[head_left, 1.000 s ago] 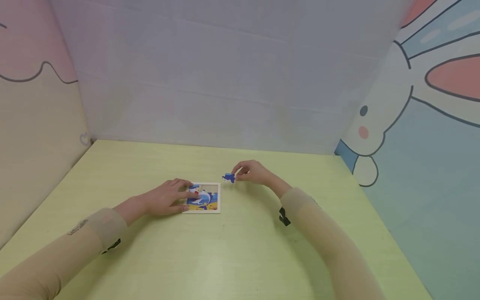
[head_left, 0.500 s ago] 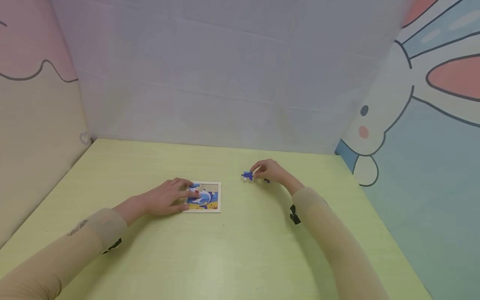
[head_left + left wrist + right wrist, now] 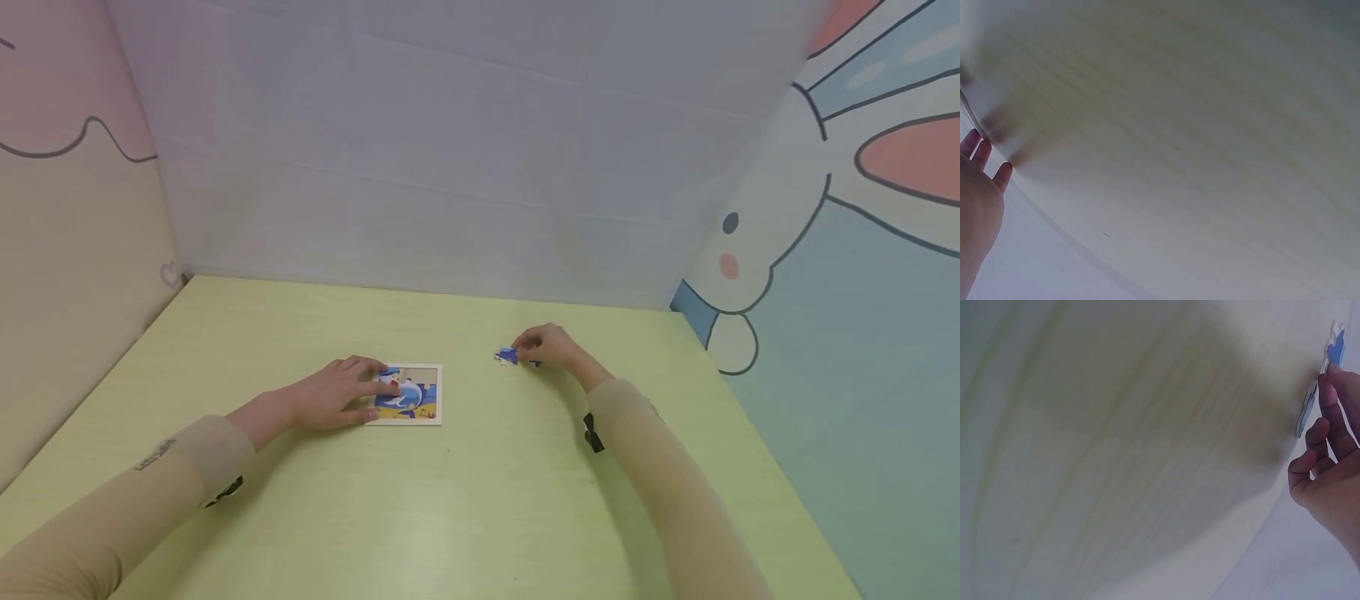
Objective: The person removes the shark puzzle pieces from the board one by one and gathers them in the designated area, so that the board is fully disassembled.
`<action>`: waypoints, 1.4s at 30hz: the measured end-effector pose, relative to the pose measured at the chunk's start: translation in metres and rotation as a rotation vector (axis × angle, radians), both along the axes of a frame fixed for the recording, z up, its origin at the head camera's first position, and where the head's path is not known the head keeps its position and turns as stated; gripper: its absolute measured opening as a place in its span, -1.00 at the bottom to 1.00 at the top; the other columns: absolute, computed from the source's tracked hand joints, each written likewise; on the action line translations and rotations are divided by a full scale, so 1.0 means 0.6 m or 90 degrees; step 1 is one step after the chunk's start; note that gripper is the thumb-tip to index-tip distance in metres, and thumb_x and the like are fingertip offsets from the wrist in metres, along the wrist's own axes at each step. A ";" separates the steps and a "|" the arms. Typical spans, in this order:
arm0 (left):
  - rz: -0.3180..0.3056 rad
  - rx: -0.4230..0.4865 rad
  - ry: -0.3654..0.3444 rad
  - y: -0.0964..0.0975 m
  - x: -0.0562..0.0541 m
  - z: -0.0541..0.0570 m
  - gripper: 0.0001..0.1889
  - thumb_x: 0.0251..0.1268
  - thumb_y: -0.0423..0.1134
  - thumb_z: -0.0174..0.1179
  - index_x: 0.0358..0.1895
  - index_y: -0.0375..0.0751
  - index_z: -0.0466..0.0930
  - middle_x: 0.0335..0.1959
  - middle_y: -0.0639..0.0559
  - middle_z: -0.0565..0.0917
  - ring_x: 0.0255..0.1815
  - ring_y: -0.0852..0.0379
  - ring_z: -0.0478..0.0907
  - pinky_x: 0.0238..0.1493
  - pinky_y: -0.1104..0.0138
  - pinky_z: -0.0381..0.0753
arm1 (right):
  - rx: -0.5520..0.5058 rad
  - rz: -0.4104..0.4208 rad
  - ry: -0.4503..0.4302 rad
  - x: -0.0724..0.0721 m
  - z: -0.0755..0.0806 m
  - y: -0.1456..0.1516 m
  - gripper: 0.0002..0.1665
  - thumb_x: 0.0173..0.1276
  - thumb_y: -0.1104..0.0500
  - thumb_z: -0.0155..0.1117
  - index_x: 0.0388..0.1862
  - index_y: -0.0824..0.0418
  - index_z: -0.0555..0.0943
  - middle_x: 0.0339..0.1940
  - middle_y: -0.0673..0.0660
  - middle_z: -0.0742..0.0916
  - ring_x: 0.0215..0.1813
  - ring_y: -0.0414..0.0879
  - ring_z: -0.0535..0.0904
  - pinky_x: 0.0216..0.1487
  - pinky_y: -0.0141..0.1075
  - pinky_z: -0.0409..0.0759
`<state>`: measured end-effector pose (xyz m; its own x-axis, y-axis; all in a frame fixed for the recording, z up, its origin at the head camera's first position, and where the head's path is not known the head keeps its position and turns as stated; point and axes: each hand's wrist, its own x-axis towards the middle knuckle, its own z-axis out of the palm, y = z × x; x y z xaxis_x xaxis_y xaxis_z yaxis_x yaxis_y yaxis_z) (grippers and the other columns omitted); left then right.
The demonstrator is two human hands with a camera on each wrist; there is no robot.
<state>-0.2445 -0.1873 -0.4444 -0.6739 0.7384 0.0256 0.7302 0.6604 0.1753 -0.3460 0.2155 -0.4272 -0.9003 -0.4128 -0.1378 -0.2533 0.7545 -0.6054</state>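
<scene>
White frame, head view [image 3: 440, 398]: picture [image 3: 412, 396] mostly filled, upper-right gap [image 3: 420, 375] bare; left hand [image 3: 326, 396] spread on it.
Blue piece [image 3: 507, 357], second piece [image 3: 536, 363]: right of frame, both unplaced.
Left wrist: fingers straight.
Right wrist: right hand [image 3: 1332, 465] pinches blue piece; second piece just beside.

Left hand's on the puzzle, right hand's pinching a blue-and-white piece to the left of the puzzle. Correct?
Wrong side: the head view shows the right hand pinching the blue-and-white piece to the right of the puzzle. The left hand is on the puzzle, as you said.
</scene>
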 end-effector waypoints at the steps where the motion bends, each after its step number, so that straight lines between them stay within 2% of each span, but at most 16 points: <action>1: 0.001 -0.002 0.000 0.000 0.000 -0.001 -0.49 0.35 0.15 0.02 0.36 0.28 0.31 0.37 -0.13 0.27 0.37 -0.16 0.18 0.29 -0.14 0.19 | 0.002 -0.001 0.003 0.000 -0.001 -0.001 -0.76 0.30 0.19 0.27 -0.07 0.18 0.67 -0.13 0.09 0.73 -0.12 -0.09 0.57 -0.10 -0.29 0.54; 7: 0.004 -0.005 0.003 0.000 -0.001 -0.007 -0.49 0.36 0.17 0.00 0.36 0.29 0.30 0.37 -0.11 0.26 0.37 -0.15 0.17 0.29 -0.14 0.19 | 0.010 -0.003 0.022 -0.002 -0.007 -0.006 -0.79 0.28 0.22 0.28 -0.11 0.20 0.68 -0.20 0.09 0.72 -0.24 -0.12 0.54 -0.21 -0.35 0.52; 12: 0.003 0.003 -0.003 0.003 0.000 -0.005 -0.49 0.36 0.15 0.01 0.36 0.27 0.31 0.37 -0.12 0.26 0.37 -0.15 0.16 0.30 -0.13 0.18 | 0.016 -0.006 0.034 -0.003 -0.011 -0.004 -0.79 0.27 0.22 0.29 -0.12 0.20 0.67 -0.23 0.09 0.71 -0.25 -0.10 0.53 -0.23 -0.35 0.52; 20: 0.004 0.005 0.001 0.003 0.003 -0.004 -0.48 0.35 0.14 0.02 0.36 0.26 0.31 0.38 -0.14 0.26 0.37 -0.18 0.17 0.28 -0.14 0.20 | 0.018 0.010 0.056 0.005 0.000 -0.013 -0.76 0.31 0.12 0.27 -0.08 0.17 0.65 -0.30 0.05 0.65 -0.28 -0.11 0.47 -0.33 -0.35 0.46; 29: -0.013 0.002 0.008 0.000 0.000 -0.009 -0.48 0.38 0.16 -0.02 0.37 0.23 0.29 0.40 -0.18 0.22 0.39 -0.22 0.15 0.28 -0.16 0.20 | 0.003 0.056 0.083 0.017 0.017 -0.055 -0.78 0.33 0.13 0.24 -0.10 0.17 0.66 -0.36 0.03 0.64 -0.38 -0.15 0.37 -0.37 -0.37 0.34; 34: -0.011 0.006 0.007 -0.002 0.002 -0.011 -0.49 0.37 0.13 0.00 0.37 0.23 0.30 0.41 -0.19 0.20 0.39 -0.22 0.14 0.27 -0.16 0.20 | -0.002 0.087 0.094 0.027 0.026 -0.089 -0.75 0.33 0.13 0.24 -0.07 0.18 0.66 -0.37 0.02 0.64 -0.41 -0.17 0.36 -0.39 -0.39 0.34; 42: -0.004 0.006 0.005 -0.006 0.007 0.000 -0.48 0.35 0.10 0.06 0.36 0.22 0.33 0.42 -0.22 0.19 0.39 -0.25 0.15 0.26 -0.18 0.20 | 0.007 0.112 0.106 0.041 0.031 -0.148 -0.77 0.34 0.11 0.24 -0.06 0.12 0.65 -0.32 -0.01 0.66 -0.34 -0.17 0.41 -0.34 -0.41 0.38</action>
<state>-0.2403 -0.1909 -0.4444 -0.6694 0.7419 0.0374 0.7353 0.6546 0.1756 -0.3213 0.1268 -0.4089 -0.8252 -0.5649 0.0012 -0.4772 0.6960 -0.5365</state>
